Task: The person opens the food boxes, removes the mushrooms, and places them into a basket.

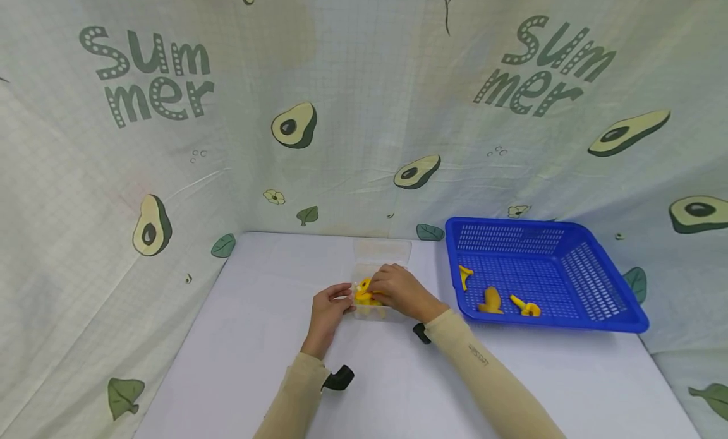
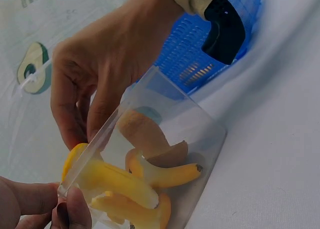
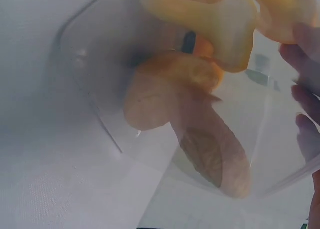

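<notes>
A clear plastic box (image 1: 392, 313) stands on the table, its lid (image 1: 382, 251) raised behind it. Yellow mushroom-shaped toys (image 1: 366, 294) and brown pieces (image 2: 142, 131) lie inside. My left hand (image 1: 327, 312) pinches the box's rim at the left side, thumb and fingers on either side of the wall. From above, my right hand (image 1: 400, 290) reaches to the box with fingers bent down. Its fingertips pinch a yellow mushroom-shaped toy (image 2: 112, 176) at the rim, as seen in the left wrist view. The right wrist view looks through the clear wall at the pieces.
A blue perforated basket (image 1: 546, 325) stands to the right of the box. It holds a yellow trumpet-like piece (image 1: 465, 276), a brownish mushroom-shaped piece (image 1: 491, 300) and a yellow piece (image 1: 529, 307). A printed curtain (image 1: 352, 79) hangs behind the white table (image 1: 273, 281).
</notes>
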A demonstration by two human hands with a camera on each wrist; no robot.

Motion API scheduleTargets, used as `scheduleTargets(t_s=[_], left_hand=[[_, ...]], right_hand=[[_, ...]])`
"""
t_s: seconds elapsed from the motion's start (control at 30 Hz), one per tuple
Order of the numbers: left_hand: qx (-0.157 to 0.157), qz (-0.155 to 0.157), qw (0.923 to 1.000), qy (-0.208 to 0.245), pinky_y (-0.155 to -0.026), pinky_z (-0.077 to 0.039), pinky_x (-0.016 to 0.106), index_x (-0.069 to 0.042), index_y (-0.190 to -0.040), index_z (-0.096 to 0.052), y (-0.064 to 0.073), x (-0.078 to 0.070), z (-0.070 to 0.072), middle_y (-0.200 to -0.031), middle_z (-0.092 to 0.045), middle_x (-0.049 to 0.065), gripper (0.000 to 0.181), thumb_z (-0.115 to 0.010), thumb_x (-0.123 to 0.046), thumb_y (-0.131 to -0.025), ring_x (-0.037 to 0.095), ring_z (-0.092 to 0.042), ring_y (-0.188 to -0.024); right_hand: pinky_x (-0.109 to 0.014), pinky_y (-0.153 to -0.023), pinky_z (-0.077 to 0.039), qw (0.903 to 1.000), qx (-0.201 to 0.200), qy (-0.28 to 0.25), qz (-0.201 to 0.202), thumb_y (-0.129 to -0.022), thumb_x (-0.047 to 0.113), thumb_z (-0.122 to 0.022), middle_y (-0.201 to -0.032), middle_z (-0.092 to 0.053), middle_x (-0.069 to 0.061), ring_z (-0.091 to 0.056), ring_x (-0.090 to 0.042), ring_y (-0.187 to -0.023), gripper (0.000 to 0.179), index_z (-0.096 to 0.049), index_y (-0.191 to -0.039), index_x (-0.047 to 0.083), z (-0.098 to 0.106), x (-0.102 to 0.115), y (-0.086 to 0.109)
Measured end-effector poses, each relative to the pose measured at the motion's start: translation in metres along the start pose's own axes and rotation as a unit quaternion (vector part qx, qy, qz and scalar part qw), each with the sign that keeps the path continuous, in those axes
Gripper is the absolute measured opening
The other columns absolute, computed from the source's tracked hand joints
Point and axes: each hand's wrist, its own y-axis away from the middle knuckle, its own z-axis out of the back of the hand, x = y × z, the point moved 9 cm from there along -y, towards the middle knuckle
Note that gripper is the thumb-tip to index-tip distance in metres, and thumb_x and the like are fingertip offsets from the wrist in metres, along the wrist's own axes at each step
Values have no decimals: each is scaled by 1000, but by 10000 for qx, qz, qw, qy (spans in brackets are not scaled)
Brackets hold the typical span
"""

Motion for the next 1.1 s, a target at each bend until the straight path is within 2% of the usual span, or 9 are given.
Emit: scheduleTargets(t_s=[0.17, 0.43, 0.63, 0.8, 1.03, 1.1], left_hand=[[0, 1, 10000, 11, -69, -63, 22, 13, -127, -68, 0, -1, 0, -109, -66, 17, 32, -68, 11, -96, 13, -65, -80], [55, -61, 9999, 69, -69, -64, 24, 15, -129, -66, 2, -2, -1, -110, -67, 19, 34, -69, 11, -95, 16, -67, -83], [99, -86, 9999, 46, -69, -64, 24, 16, -130, -65, 0, -3, -2, -114, -66, 24, 35, -68, 11, -96, 17, -67, -87], [26, -9, 10000, -31, -70, -63, 23, 13, -129, -67, -1, 0, 0, -114, -66, 21, 33, -68, 11, -96, 18, -67, -87], [41, 21, 9999, -99, -76, -66, 31, 11, -129, -68, 0, 1, 0, -114, -66, 20, 32, -68, 10, -97, 16, -66, -84], [34, 42, 9999, -109, -75, -66, 30, 11, -129, -68, 0, 2, 0, -114, -66, 20, 32, -68, 9, -97, 16, -66, -84]], right_hand=[[-36, -91, -58, 9988, -466, 120, 8, -87, 13, -88, -102, -78, 1, -67, -19, -100, 16, -83, -102, 11, 10, -1, 5], [-36, -88, -57, 9906, -1258, 344, -420, -87, 10, -88, -99, -76, 1, -66, -19, -98, 16, -83, -102, 10, 27, -14, 18], [-40, -90, -56, 9829, -1589, 507, -781, -85, 7, -89, -98, -77, -1, -66, -22, -98, 16, -83, -100, 8, 43, -22, 29], [-44, -90, -57, 9769, -1821, 551, -976, -84, 4, -89, -98, -78, -4, -66, -25, -96, 19, -83, -102, 7, 60, -24, 41], [-48, -87, -56, 9644, -2198, 779, -1251, -81, 1, -90, -97, -78, -7, -67, -29, -95, 21, -83, -101, 5, 81, -24, 61], [-49, -86, -55, 9619, -2254, 798, -1325, -81, 0, -90, -97, -78, -7, -67, -30, -95, 21, -83, -101, 4, 86, -24, 67]])
